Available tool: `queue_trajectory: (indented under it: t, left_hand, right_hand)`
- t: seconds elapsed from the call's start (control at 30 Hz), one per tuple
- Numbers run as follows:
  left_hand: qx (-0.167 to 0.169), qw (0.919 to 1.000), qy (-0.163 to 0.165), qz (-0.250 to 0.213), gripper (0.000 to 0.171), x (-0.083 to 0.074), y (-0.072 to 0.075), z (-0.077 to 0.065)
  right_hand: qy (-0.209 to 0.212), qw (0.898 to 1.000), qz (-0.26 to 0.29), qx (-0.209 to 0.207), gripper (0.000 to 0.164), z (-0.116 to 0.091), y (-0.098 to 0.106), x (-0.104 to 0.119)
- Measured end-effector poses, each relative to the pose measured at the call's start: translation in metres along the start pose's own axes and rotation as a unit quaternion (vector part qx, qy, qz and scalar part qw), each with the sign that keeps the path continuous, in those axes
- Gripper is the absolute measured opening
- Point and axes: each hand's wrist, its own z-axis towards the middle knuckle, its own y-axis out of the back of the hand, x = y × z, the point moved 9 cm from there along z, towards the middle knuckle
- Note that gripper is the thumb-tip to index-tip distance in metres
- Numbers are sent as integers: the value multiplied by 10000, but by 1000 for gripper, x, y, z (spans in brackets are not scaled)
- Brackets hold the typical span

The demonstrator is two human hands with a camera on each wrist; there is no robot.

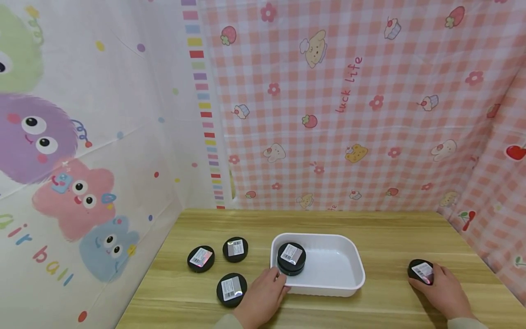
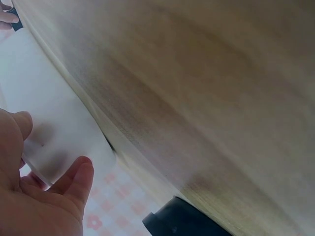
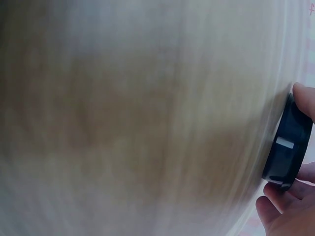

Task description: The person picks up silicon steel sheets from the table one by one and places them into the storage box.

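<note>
My left hand (image 1: 263,294) grips the near left corner of a white plastic tray (image 1: 316,289), its fingers over the rim. In the left wrist view, the thumb and fingers of this hand (image 2: 47,191) lie about the tray's edge. Inside the tray at its left end, one flat round black container (image 1: 291,254) with a silver label sits on top of another. Out to the right, my right hand (image 1: 445,290) holds a similar round black container (image 1: 421,271) by its sides, low over the table. The right wrist view shows that container (image 3: 289,142) between thumb and fingers.
Left of the tray, three more labelled black containers lie on the wooden table (image 1: 394,228): one far left (image 1: 201,259), one behind (image 1: 235,249), one nearer (image 1: 232,289) beside my left hand. Patterned cloths (image 1: 349,137) hang behind the table and along both sides.
</note>
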Motion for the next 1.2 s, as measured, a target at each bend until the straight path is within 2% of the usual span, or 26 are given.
queue_trajectory:
  t: [0.33,0.67,0.83,1.0,1.2]
  left_hand:
    - [-97,9999,-63,-17,19,-1,2,-1]
    - [101,9999,39,-45,19,2,-2,0]
    - [-8,10000,-14,-30,19,2,-1,-2]
    - [-166,9998,-101,5,19,0,2,-3]
    - [-188,9998,-117,15,18,-3,6,-1]
  right_hand:
    - [-168,9996,201,83,97,-2,1,-5]
    - [-168,9997,167,-22,99,-2,4,-3]
    - [-177,9996,198,14,104,-1,0,2]
    - [-41,9990,278,-339,99,-3,6,12]
    - [140,9960,430,-770,92,-6,12,27]
